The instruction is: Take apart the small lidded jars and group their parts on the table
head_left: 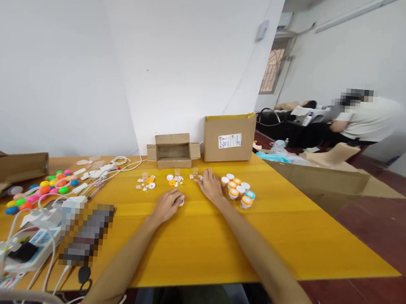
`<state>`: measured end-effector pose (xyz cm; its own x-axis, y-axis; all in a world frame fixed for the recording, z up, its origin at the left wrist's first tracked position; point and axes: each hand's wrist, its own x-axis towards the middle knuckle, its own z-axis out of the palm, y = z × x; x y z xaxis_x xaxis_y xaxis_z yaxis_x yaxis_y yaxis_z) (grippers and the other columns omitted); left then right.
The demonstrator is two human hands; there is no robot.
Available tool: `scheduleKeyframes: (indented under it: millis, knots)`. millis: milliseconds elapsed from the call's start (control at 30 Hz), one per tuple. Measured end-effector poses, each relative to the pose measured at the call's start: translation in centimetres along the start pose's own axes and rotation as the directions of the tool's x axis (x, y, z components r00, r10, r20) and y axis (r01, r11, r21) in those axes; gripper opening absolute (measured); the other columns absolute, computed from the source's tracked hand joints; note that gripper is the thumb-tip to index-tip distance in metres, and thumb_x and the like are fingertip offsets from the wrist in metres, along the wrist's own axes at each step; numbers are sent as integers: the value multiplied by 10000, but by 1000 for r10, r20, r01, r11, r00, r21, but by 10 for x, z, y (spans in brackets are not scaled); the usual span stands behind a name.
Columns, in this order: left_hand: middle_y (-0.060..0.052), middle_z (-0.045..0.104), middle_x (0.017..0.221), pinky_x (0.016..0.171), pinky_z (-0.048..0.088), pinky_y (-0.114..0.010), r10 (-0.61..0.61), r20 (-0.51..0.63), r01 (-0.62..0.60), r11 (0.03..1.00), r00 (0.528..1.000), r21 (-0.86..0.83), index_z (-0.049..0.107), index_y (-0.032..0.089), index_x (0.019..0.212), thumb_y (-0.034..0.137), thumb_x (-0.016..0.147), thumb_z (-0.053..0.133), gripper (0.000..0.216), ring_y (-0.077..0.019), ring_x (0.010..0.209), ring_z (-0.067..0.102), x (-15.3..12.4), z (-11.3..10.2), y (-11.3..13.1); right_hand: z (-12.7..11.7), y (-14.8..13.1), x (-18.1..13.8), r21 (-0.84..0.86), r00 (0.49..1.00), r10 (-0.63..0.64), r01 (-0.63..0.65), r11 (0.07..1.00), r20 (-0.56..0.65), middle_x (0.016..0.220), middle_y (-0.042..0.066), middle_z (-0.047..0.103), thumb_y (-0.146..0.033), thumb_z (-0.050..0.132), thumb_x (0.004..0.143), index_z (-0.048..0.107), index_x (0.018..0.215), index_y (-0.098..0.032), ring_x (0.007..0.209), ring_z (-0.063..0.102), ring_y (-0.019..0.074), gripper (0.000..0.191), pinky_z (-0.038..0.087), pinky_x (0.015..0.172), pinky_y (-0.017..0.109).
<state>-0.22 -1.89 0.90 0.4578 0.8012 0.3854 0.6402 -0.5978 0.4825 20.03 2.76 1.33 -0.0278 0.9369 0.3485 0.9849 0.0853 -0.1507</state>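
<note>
My left hand (168, 204) is closed over the table, its fingers curled round a small white round piece (181, 202) that shows at the fingertips. To the right and farther forward, my right hand (210, 186) reaches down with thumb and fingers apart, beside small white pieces with dark markings (200, 177). A clear plastic cup (195, 171) stands just past them. Ahead of my left hand lie loose white and orange parts (171, 183), with a similar group (150, 180) to its left. Several capped clear jars (234, 192) with orange, white and teal lids stand right of my right hand.
An open small carton (173, 152) and a closed cardboard box (229, 137) stand at the back. On the left are colourful balls (44, 189), a power strip (37, 246) with cables and a blurred dark device (89, 234). A person (370, 118) sits beyond the right-hand carton (309, 179).
</note>
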Motion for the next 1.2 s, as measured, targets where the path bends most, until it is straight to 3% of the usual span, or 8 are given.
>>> scheduleKeyframes:
  millis: [333,700,1200]
  knots:
    - [-44,643,840,772,462,-297,-21,18,21,1000,1000,1,640,220,793,353,977,388,339,-191,780,591,0,-2,1,-7,-2,-15,6,998,-48,48,999,35,1291,146,570,-371,442,988,576,1284,-231,1156,537,261,353,426,945,380]
    - [-47,644,842,785,462,-308,-27,19,28,999,999,-22,646,219,788,358,976,394,344,-195,790,590,0,-2,2,1,2,-12,18,989,-148,148,989,15,1262,123,591,-226,448,968,628,1181,-231,1150,534,245,279,449,930,345]
    - [-51,658,886,789,465,-305,-40,34,40,999,999,8,651,218,836,336,972,394,314,-195,818,604,0,-2,3,3,6,0,43,998,-65,64,997,20,1225,121,618,-269,465,972,623,1208,-234,1133,560,251,287,474,891,339]
